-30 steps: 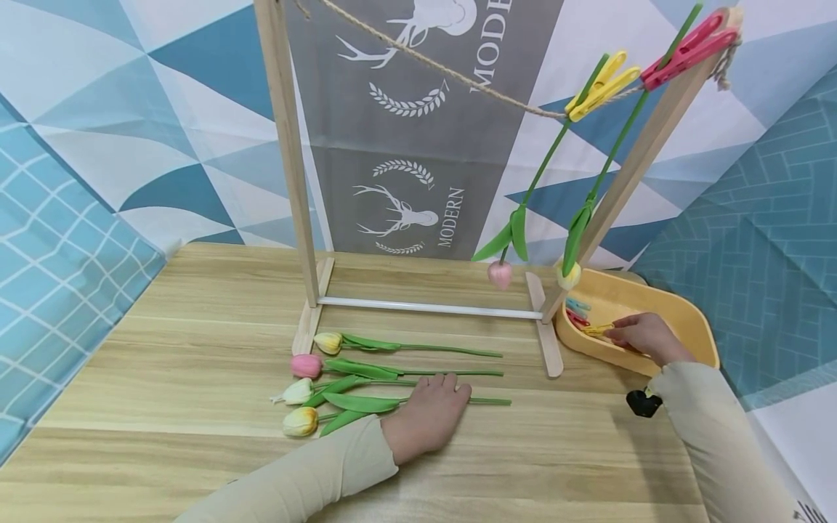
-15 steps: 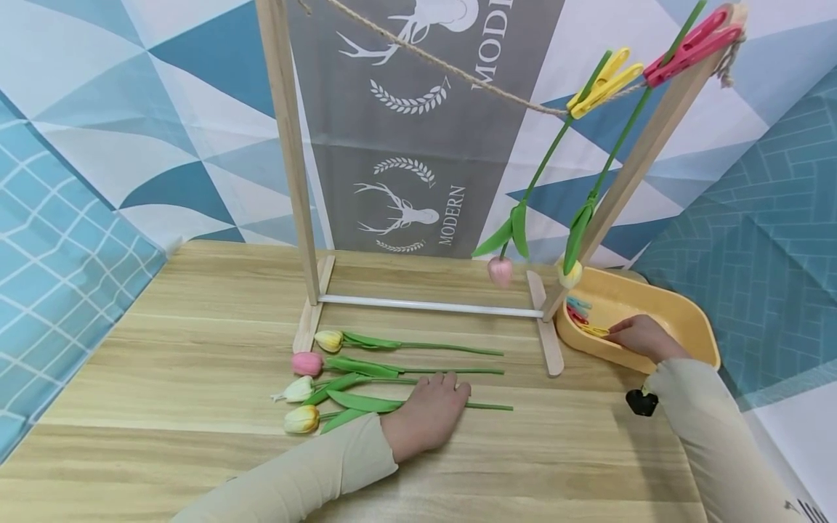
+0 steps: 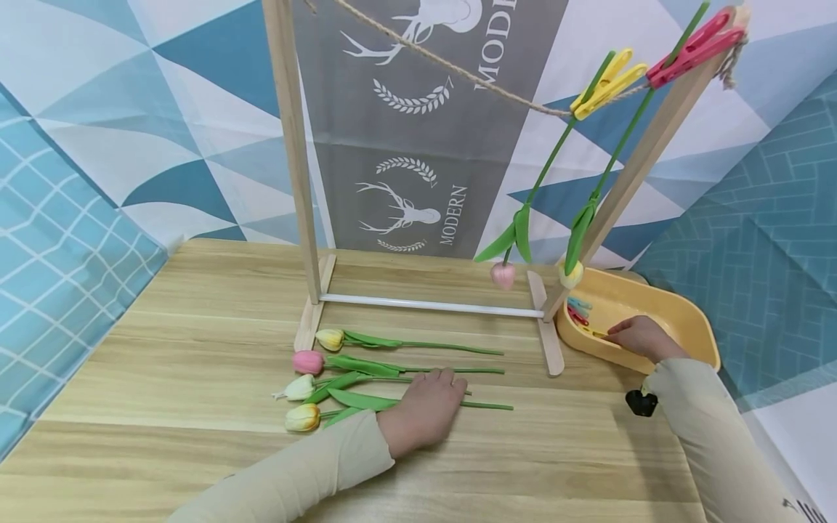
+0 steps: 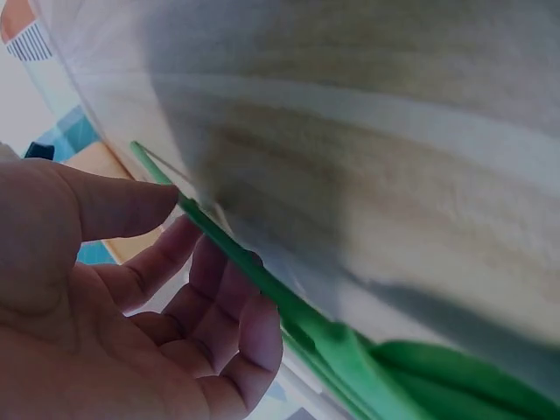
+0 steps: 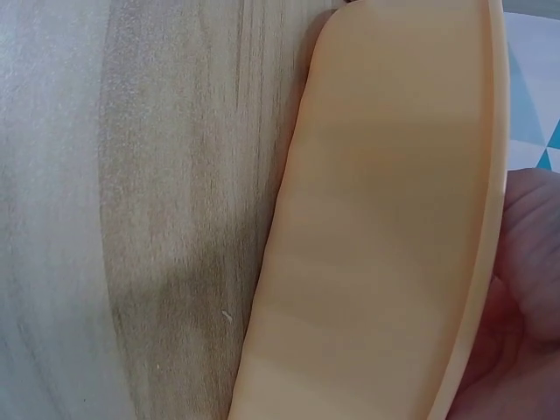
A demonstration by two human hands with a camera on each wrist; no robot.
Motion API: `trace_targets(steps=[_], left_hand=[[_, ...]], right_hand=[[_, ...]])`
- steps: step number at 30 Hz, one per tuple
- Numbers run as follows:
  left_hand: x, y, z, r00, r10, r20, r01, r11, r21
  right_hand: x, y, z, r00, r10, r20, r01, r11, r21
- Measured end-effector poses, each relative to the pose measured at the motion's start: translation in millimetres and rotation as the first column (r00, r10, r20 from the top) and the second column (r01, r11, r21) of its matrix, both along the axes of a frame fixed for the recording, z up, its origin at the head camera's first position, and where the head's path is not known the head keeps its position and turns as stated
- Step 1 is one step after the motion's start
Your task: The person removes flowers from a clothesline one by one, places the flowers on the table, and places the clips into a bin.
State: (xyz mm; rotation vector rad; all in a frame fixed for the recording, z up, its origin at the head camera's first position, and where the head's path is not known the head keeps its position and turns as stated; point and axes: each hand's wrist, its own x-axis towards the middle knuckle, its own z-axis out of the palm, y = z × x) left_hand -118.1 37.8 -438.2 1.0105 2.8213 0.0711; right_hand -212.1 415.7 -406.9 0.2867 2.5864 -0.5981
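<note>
My left hand (image 3: 425, 410) lies over the two nearest tulips, one white (image 3: 301, 388) and one yellow-orange (image 3: 302, 418). In the left wrist view its thumb and curled fingers pinch a green tulip stem (image 4: 236, 249); which of the two it belongs to I cannot tell. Inside the orange bin (image 3: 680, 309), my right hand (image 3: 644, 338) has its fingertips on a yellow clothespin (image 3: 593, 332), mostly hidden by the hand. The bin wall (image 5: 385, 219) blocks the fingers in the right wrist view. Beside them lie red (image 3: 577, 316) and blue clothespins (image 3: 579, 303).
Farther back lie a pink tulip (image 3: 309, 362) and a yellow tulip (image 3: 330, 339). A wooden frame (image 3: 294, 145) carries a rope (image 3: 458, 70). From it hang two tulips, held by a yellow clothespin (image 3: 608, 86) and a red clothespin (image 3: 696, 49).
My right hand has sunk slightly into the bin, and less of the yellow clothespin shows at its fingertips. The left hand has shifted slightly left and toward the back.
</note>
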Motion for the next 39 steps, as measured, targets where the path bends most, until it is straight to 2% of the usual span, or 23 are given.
trace_targets(steps=[8, 13, 16, 19, 23, 27, 31, 36, 39], left_hand=[[-10.0, -5.2, 10.6, 1.000, 0.027, 0.002, -0.027, 0.999, 0.043], [-22.0, -11.4, 20.8, 0.998, 0.063, -0.002, -0.062, 0.992, 0.111], [-30.1, -16.4, 30.5, 0.996, 0.090, -0.013, -0.086, 0.983, 0.164], [-38.0, -21.3, 41.1, 0.992, 0.123, -0.027, -0.113, 0.964, 0.242], [-46.9, -27.8, 55.3, 0.983, 0.175, -0.047, -0.145, 0.917, 0.371], [-54.3, -32.6, 65.6, 0.976, 0.205, -0.069, -0.150, 0.869, 0.471], [-61.3, -35.5, 72.5, 0.976, 0.215, -0.046, -0.153, 0.814, 0.560], [-70.2, -36.6, 82.5, 0.974, 0.228, 0.006, -0.173, 0.720, 0.672], [-75.1, -35.6, 91.5, 0.973, 0.228, 0.029, -0.176, 0.657, 0.733]], right_hand=[[9.4, -0.1, 10.0, 0.998, -0.026, -0.060, 0.022, 0.997, -0.078], [15.9, -7.9, 26.0, 0.993, -0.052, -0.105, 0.039, 0.992, -0.124], [18.6, -11.9, 37.8, 0.983, -0.061, -0.174, 0.041, 0.992, -0.117], [21.1, -16.2, 51.0, 0.964, -0.083, -0.251, 0.056, 0.992, -0.113], [23.0, -27.5, 67.7, 0.931, -0.130, -0.340, 0.093, 0.988, -0.124], [26.0, -44.4, 82.0, 0.880, -0.158, -0.447, 0.107, 0.985, -0.139], [31.6, -61.1, 96.9, 0.819, -0.164, -0.549, 0.094, 0.984, -0.154], [34.6, -78.5, 116.0, 0.728, -0.146, -0.670, 0.061, 0.987, -0.148], [35.2, -88.9, 129.7, 0.658, -0.146, -0.738, 0.030, 0.985, -0.168]])
